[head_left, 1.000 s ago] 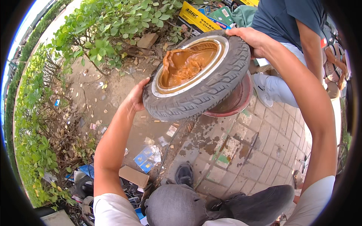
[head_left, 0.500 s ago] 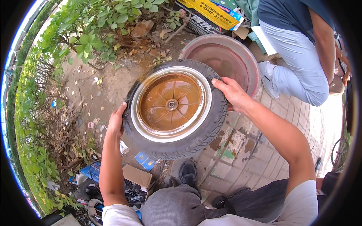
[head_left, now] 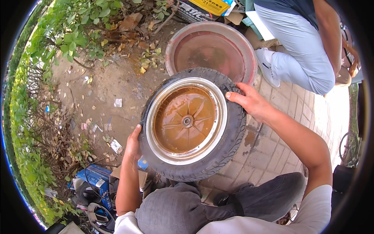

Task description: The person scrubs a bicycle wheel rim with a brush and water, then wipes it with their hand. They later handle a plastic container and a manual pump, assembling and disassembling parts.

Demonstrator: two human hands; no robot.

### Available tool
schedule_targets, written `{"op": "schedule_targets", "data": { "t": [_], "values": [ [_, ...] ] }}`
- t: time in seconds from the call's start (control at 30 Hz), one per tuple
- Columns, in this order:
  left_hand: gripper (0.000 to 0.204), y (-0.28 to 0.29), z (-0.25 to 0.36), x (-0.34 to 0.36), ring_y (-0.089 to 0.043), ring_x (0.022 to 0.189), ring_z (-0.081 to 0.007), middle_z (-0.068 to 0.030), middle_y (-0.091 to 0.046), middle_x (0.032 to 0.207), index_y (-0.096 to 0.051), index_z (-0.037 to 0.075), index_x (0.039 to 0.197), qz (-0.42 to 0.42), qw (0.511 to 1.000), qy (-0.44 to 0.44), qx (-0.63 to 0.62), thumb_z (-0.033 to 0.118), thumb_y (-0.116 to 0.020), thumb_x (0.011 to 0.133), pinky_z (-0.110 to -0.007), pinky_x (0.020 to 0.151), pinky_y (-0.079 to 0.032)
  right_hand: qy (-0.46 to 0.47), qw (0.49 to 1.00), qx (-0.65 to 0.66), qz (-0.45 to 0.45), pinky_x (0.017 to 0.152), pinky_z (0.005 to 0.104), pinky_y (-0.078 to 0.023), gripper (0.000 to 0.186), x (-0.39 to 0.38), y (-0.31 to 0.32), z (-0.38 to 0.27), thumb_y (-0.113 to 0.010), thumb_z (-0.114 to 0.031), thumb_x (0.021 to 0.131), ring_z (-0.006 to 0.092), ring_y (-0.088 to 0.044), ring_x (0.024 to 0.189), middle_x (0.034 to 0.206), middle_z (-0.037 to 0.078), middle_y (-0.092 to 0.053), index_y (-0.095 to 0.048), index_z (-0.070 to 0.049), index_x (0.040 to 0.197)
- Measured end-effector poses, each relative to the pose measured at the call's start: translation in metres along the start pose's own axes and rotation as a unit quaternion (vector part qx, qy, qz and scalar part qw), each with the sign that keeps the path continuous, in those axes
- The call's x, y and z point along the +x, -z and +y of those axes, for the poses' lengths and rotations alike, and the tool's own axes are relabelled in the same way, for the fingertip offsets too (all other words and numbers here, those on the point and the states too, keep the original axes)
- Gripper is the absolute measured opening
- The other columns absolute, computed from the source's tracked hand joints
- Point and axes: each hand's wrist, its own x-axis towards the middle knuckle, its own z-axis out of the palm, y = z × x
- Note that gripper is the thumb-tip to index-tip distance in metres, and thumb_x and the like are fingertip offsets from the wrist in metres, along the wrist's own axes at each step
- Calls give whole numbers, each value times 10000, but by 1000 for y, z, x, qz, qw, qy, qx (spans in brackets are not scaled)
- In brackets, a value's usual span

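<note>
Both my hands hold a small wheel with a black tyre [head_left: 230, 136] in front of me. Its silver rim [head_left: 159, 153] surrounds a brown, wet-looking hub face with a round bearing hole [head_left: 187, 121] at the centre. At the tyre's left side my left hand [head_left: 134, 144] grips it, thumb on the near sidewall and fingers hidden behind. On the upper right my right hand [head_left: 251, 102] clasps the tyre with its thumb near the rim. Beyond the wheel's far edge stands a reddish basin [head_left: 250, 58] holding murky water; the wheel partly overlaps it in view.
At right a person in light trousers [head_left: 300, 50] crouches beside the basin. Yellow and black boxes [head_left: 194, 11] lie behind it. Leafy bushes [head_left: 74, 39] line the left. A blue box [head_left: 97, 181] and tangled parts lie at lower left. Paving bricks [head_left: 269, 144] cover the right.
The wheel, held in both hands, has shifted right and down in view, toward me. The basin and surroundings appear further left and up. More of the basin's near part shows.
</note>
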Motion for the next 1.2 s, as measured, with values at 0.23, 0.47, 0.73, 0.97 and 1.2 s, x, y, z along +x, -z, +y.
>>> {"op": "schedule_targets", "data": {
  "t": [0.23, 0.47, 0.73, 0.97, 1.2],
  "values": [
    [461, 30, 154, -8, -665, 920, -305, -198, -648, 1074, -536, -31, 1202, -34, 997, -63, -19, 340, -450, 942, -415, 853, -546, 57, 998, 16, 3, 516, 341, -495, 297, 90, -76, -156, -659, -304, 806, 176, -632, 583, 723, 76, -662, -649, -7, 831],
    [388, 79, 158, 22, -672, 862, -256, -155, -666, 1051, -572, -33, 1163, 19, 999, -44, -24, 268, -457, 948, -352, 763, -556, 30, 999, -11, -2, 585, 381, -503, 270, 119, -98, -179, -640, -309, 824, 179, -617, 607, 782, 51, -653, -630, -42, 865],
    [407, 62, 69, 34, -655, 861, -207, -132, -665, 1028, -592, -37, 1122, 60, 996, -55, 37, 322, -505, 951, -332, 791, -526, 57, 993, 103, -17, 866, 329, -470, 430, 59, -67, -7, -630, -203, 857, 171, -598, 924, 1038, 112, -634, -532, 33, 1203],
    [501, 45, 70, -4, -585, 1008, -179, -125, -610, 1127, -489, -63, 1255, 115, 968, -209, 78, 289, -599, 915, -312, 903, -451, 179, 967, 181, -25, 1036, 308, -336, 667, 11, -55, 69, -633, -190, 891, 145, -443, 1205, 1338, 74, -469, -291, -3, 1432],
    [319, -41, 66, -54, -515, 899, -102, -23, -579, 973, -523, 21, 1063, -17, 916, -363, 169, 270, -622, 891, -251, 842, -398, 205, 956, 210, -8, 1057, 324, -312, 732, -14, -6, 143, -664, -190, 873, 169, -421, 1244, 1380, 66, -434, -248, -25, 1452]
  ]
}}
